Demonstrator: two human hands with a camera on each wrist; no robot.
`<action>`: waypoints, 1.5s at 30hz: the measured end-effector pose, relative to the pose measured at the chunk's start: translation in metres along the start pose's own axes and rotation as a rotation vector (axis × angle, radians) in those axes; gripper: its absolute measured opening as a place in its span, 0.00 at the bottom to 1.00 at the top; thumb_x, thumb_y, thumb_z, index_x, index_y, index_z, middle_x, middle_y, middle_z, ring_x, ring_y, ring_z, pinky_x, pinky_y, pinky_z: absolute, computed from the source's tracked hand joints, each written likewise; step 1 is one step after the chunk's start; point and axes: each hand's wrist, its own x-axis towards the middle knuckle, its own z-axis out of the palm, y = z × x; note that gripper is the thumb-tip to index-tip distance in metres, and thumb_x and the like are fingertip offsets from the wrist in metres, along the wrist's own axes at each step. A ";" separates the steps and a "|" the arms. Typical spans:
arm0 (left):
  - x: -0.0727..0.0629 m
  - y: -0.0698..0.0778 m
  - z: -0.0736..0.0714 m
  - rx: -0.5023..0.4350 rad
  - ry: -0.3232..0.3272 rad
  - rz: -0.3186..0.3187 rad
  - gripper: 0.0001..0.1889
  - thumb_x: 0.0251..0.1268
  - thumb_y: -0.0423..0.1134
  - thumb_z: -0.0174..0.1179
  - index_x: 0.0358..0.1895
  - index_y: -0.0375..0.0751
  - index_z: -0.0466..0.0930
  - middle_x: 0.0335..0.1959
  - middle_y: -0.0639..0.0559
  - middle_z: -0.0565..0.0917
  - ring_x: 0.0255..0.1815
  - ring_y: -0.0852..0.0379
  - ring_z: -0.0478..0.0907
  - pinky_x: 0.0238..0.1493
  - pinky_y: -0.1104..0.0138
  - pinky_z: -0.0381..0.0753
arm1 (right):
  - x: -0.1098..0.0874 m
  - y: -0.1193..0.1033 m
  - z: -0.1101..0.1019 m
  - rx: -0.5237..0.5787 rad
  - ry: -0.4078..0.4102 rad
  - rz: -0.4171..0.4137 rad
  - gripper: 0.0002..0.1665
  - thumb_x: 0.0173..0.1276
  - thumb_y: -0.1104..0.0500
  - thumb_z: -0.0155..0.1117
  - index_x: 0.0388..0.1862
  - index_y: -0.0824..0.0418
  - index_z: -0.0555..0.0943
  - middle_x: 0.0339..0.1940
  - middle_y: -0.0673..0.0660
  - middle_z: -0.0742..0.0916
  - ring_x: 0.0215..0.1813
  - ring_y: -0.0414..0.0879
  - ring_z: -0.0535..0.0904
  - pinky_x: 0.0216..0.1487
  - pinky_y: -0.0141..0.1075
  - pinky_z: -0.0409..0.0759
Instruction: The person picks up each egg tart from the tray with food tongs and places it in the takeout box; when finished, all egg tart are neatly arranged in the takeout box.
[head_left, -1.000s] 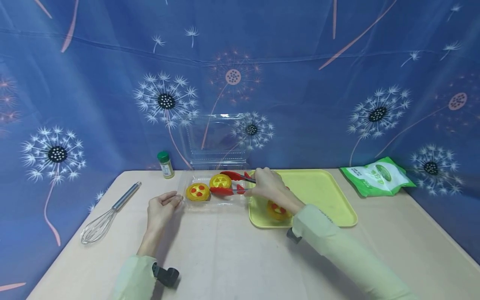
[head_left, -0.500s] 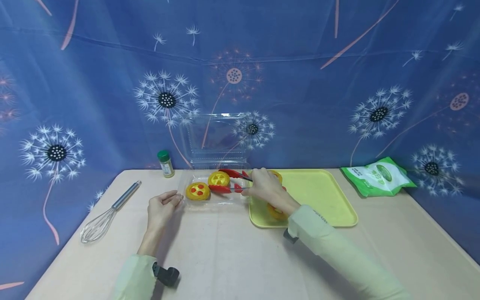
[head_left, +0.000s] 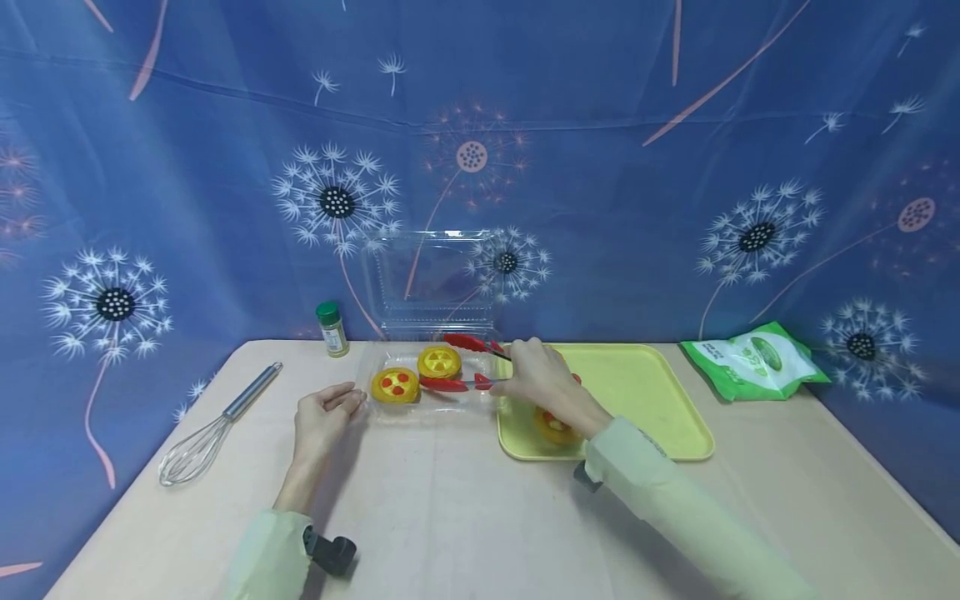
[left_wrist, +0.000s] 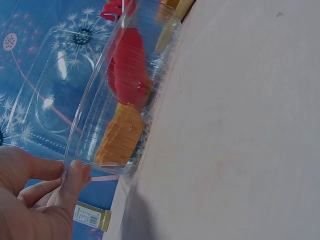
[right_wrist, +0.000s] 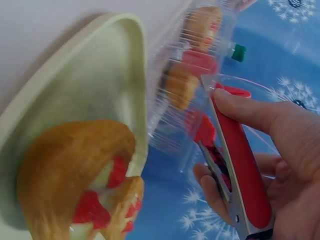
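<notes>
My left hand pinches the left rim of a clear hinged plastic container between thumb and fingers. Two yellow toy tarts lie inside: a tart with red dots on the left, and a plain yellow tart right of it. My right hand grips red-and-metal tongs by the handles, above the container's right side. The red tong tips stand apart around the plain tart; the lower tip meets its front edge, while the upper sits behind its right side. The left wrist view partly hides this tart behind the red tip.
Right of the container is a yellow tray bearing toy tarts, partly covered by my right arm. A green-and-white packet lies beyond it. At left are a whisk and a green-capped jar. The container's lid stands upright.
The tongs have spread slightly wider around the plain tart, and my right hand has shifted a little to the right. My left hand keeps its hold on the container rim.
</notes>
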 end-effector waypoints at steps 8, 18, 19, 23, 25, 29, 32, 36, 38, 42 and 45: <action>-0.001 -0.003 -0.001 -0.017 -0.001 -0.008 0.20 0.72 0.29 0.53 0.62 0.22 0.70 0.57 0.29 0.78 0.50 0.52 0.84 0.51 0.70 0.84 | -0.015 0.008 -0.017 0.081 -0.055 0.045 0.39 0.50 0.46 0.80 0.56 0.68 0.81 0.07 0.47 0.67 0.09 0.41 0.51 0.11 0.27 0.48; -0.001 -0.006 -0.002 -0.011 -0.002 0.000 0.19 0.71 0.29 0.55 0.61 0.22 0.71 0.56 0.30 0.79 0.44 0.59 0.85 0.46 0.76 0.85 | -0.042 0.043 -0.039 0.227 -0.018 0.148 0.48 0.49 0.39 0.78 0.63 0.67 0.77 0.05 0.51 0.68 0.19 0.45 0.58 0.15 0.31 0.55; -0.001 -0.007 -0.002 -0.012 -0.001 0.002 0.19 0.71 0.29 0.55 0.61 0.22 0.71 0.55 0.30 0.79 0.44 0.60 0.85 0.45 0.76 0.85 | -0.045 0.046 -0.042 0.233 -0.008 0.144 0.49 0.49 0.39 0.78 0.63 0.67 0.77 0.05 0.50 0.66 0.20 0.45 0.58 0.15 0.31 0.55; -0.001 -0.006 -0.003 -0.020 -0.004 0.003 0.19 0.71 0.29 0.55 0.61 0.22 0.71 0.56 0.30 0.79 0.42 0.63 0.84 0.45 0.77 0.85 | -0.057 0.058 -0.051 0.262 0.021 0.140 0.51 0.48 0.38 0.78 0.64 0.67 0.75 0.09 0.47 0.63 0.15 0.43 0.54 0.14 0.30 0.53; -0.001 -0.006 -0.004 -0.022 -0.005 -0.001 0.20 0.71 0.30 0.55 0.61 0.22 0.71 0.56 0.30 0.79 0.42 0.64 0.84 0.45 0.77 0.85 | -0.063 0.064 -0.056 0.295 0.025 0.142 0.52 0.49 0.38 0.78 0.65 0.69 0.74 0.11 0.48 0.68 0.14 0.42 0.53 0.13 0.30 0.52; -0.002 -0.004 -0.004 -0.026 -0.008 -0.011 0.20 0.72 0.30 0.54 0.62 0.22 0.70 0.57 0.30 0.78 0.40 0.66 0.84 0.46 0.76 0.85 | -0.074 0.077 -0.061 0.317 0.053 0.146 0.53 0.49 0.37 0.77 0.65 0.69 0.74 0.16 0.50 0.77 0.14 0.42 0.56 0.13 0.31 0.54; -0.002 -0.003 -0.004 -0.036 -0.012 -0.014 0.20 0.72 0.29 0.54 0.62 0.21 0.70 0.58 0.29 0.77 0.42 0.65 0.84 0.48 0.74 0.85 | -0.080 0.089 -0.061 0.288 0.098 0.136 0.51 0.48 0.35 0.77 0.62 0.67 0.77 0.16 0.50 0.78 0.15 0.41 0.54 0.13 0.31 0.51; -0.002 -0.002 -0.003 -0.042 -0.017 -0.015 0.20 0.72 0.29 0.54 0.62 0.21 0.69 0.58 0.29 0.77 0.45 0.61 0.84 0.49 0.73 0.84 | -0.085 0.105 -0.059 0.261 0.122 0.144 0.43 0.48 0.35 0.77 0.54 0.63 0.83 0.13 0.47 0.73 0.16 0.40 0.53 0.14 0.31 0.50; -0.002 -0.001 -0.003 -0.039 -0.018 -0.010 0.20 0.71 0.29 0.54 0.62 0.21 0.69 0.58 0.29 0.77 0.46 0.60 0.84 0.49 0.73 0.84 | -0.087 0.111 -0.058 0.267 0.108 0.170 0.39 0.49 0.36 0.77 0.52 0.63 0.84 0.13 0.47 0.72 0.16 0.41 0.54 0.14 0.31 0.52; -0.001 -0.001 -0.002 -0.034 -0.017 0.002 0.20 0.71 0.29 0.54 0.62 0.21 0.70 0.57 0.30 0.78 0.46 0.60 0.84 0.48 0.74 0.85 | -0.090 0.120 -0.057 0.257 0.083 0.214 0.43 0.52 0.39 0.77 0.58 0.67 0.80 0.14 0.47 0.72 0.18 0.43 0.59 0.17 0.32 0.55; -0.001 -0.001 -0.003 -0.040 -0.019 0.005 0.20 0.72 0.29 0.54 0.62 0.21 0.70 0.57 0.30 0.78 0.45 0.62 0.84 0.48 0.74 0.84 | -0.091 0.125 -0.055 0.244 0.073 0.228 0.46 0.52 0.39 0.76 0.61 0.68 0.78 0.13 0.47 0.70 0.18 0.44 0.58 0.16 0.33 0.55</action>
